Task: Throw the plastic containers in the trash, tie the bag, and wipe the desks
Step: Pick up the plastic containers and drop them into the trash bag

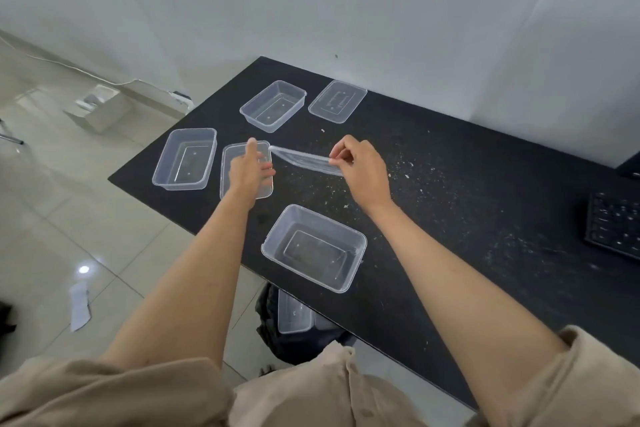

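Observation:
Clear plastic containers lie on the black desk: one near the front edge, one at the left, one further back. A flat lid sits at the back. My right hand pinches a thin clear lid by its edge, lifted off the desk. My left hand reaches with straight fingers over another flat lid on the desk. Under the front edge a black trash bag holds a clear container.
White crumbs are scattered over the desk's middle and right. A black keyboard lies at the right edge. A paper scrap and a white box are on the tiled floor at the left.

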